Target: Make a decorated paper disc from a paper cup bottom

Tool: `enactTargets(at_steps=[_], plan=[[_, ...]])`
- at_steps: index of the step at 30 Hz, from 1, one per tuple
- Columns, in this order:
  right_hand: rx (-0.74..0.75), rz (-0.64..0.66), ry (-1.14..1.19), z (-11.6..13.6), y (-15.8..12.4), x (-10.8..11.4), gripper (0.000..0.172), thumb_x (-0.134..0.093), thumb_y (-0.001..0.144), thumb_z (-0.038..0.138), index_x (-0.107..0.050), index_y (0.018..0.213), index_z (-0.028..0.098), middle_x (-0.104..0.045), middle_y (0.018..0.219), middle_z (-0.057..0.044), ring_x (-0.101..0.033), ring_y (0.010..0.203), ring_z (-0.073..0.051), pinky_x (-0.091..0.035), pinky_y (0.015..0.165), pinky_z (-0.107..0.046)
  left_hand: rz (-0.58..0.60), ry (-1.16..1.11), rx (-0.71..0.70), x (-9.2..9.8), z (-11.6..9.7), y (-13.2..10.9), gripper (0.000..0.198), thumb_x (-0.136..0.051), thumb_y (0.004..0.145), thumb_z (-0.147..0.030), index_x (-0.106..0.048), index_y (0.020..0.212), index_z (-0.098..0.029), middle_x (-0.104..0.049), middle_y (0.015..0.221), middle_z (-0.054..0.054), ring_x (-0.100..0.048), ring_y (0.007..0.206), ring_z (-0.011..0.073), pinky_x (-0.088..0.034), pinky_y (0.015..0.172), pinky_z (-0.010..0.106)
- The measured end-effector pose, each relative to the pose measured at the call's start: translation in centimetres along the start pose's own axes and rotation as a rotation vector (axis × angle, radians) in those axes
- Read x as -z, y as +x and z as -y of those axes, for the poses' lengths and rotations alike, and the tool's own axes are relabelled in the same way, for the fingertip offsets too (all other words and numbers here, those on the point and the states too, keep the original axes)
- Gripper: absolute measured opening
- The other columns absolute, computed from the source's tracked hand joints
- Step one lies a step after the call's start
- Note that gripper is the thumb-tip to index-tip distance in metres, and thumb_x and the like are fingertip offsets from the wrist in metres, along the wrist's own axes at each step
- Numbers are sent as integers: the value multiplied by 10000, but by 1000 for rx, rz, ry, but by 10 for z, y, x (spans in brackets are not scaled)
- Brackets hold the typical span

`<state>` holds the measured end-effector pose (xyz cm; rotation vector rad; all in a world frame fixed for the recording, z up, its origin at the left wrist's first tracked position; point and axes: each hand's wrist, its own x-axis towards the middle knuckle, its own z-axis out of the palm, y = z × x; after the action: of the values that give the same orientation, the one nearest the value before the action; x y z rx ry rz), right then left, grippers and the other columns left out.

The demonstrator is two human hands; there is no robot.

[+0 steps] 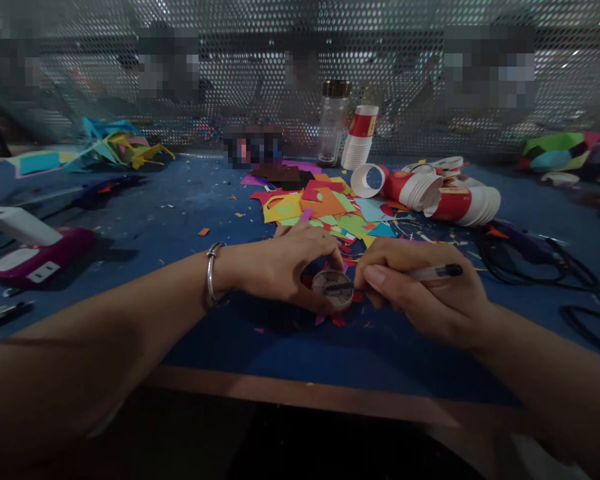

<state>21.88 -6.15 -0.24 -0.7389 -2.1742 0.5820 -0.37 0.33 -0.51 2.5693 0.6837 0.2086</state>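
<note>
Purple power strip (69, 251) is sitting well left of the round disc (336, 301). Left hand (280, 263), just left of the disc, is grasping it: thumb is bending along the near-left edge, index finger is arching over the far edge, and the disc is lying in the gap between them. Coloured paper scraps (325, 205) are lying heaped beyond the disc. Pen (430, 272) is pointing leftward, its tip end crossing the disc's face. Right hand (423, 297), just right of the disc, is grasping the pen. Paper cups (453, 204) are lying beyond and right of the disc
</note>
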Motion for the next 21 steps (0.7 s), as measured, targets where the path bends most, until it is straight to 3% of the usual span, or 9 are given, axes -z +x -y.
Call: enactTargets(at_steps=[9, 21], plan=[[39, -8, -24, -1, 3, 1, 258, -508, 985, 98, -575, 764, 212, -562, 644, 47, -463, 504, -74, -355, 458, -240, 32, 22, 46, 1, -1, 1, 560, -777, 792, -578, -618, 1219, -252, -614, 1385, 99, -463, 1336, 360, -302, 1158, 605], [54, -41, -67, -1, 2, 4, 263, -507, 980, 97, -575, 754, 212, -560, 636, 46, -463, 507, -77, -349, 463, -241, 28, 18, 49, 1, 0, 0, 547, -779, 791, -578, -625, 1207, -259, -625, 1351, 89, -471, 1342, 359, -313, 1153, 572]])
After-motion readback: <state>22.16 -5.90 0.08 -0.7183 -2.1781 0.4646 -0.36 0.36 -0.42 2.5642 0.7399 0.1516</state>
